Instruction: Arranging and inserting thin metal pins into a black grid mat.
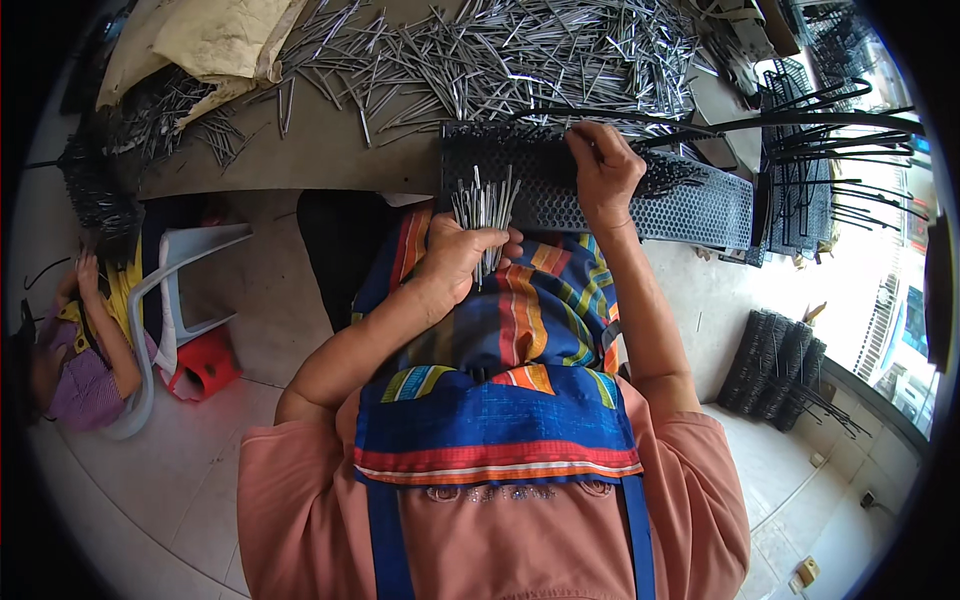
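My left hand (458,256) is closed around a fanned bundle of thin silvery metal strips (484,205), their ends sticking up past my fingers. Lying across my lap and the table edge is a black perforated panel (570,207) with small honeycomb-like holes. Over its upper part, my right hand (607,172) has its fingers pinched together near the panel's far edge. Whatever is between those fingertips is too small to tell. Dark, thin pieces (660,178) cover part of the panel to the right of that hand.
A large heap of loose metal strips (520,60) spreads over the table (300,160). At the far left lies a torn yellowish sack (215,40). Black wire-like bundles (800,190) hang at right; more black stacks (770,365) stand on the floor. Another person (95,345) sits at left beside a white chair (165,290).
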`<state>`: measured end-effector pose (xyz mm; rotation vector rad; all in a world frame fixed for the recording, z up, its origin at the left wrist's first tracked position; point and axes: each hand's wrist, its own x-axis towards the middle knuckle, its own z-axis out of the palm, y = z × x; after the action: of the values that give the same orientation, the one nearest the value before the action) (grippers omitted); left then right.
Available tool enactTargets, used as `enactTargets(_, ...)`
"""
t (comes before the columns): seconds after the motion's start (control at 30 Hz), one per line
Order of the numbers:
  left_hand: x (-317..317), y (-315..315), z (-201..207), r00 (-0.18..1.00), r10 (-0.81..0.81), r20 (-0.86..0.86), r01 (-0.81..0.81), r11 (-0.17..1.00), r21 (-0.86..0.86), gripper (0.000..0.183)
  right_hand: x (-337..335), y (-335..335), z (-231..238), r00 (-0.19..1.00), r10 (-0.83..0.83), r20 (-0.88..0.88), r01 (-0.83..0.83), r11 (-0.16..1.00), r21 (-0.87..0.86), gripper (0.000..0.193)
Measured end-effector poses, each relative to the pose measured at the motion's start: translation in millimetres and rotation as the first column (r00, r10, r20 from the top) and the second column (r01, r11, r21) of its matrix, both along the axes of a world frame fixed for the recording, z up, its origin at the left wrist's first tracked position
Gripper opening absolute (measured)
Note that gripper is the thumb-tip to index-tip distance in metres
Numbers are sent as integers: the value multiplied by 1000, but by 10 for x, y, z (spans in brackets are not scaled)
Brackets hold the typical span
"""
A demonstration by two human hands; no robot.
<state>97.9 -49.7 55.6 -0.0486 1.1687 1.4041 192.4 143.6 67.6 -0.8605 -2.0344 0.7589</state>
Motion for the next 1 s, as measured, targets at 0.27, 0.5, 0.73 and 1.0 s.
enactTargets(0.27,-28,-26,-48,998,28,49,-27,1000,-3,17,-21,-14,39,952,67,300,-159,943,294,11)
enactTargets(0.5,-78,-60,76,991,75,110,-82,994,67,16,85,-328,217,919,340,198,-231,874,-427,11)
enactTargets(0.73,-68,-248,186,999,-35,25,34,998,62,27,82,-606,-70,953,240,-186,-244,242,-939,5)
enactTargets(1.0,-120,-481,22,986,168,19,-165,980,-112,15,-228,-587,41,960,197,-198,-272,498,-824,4)
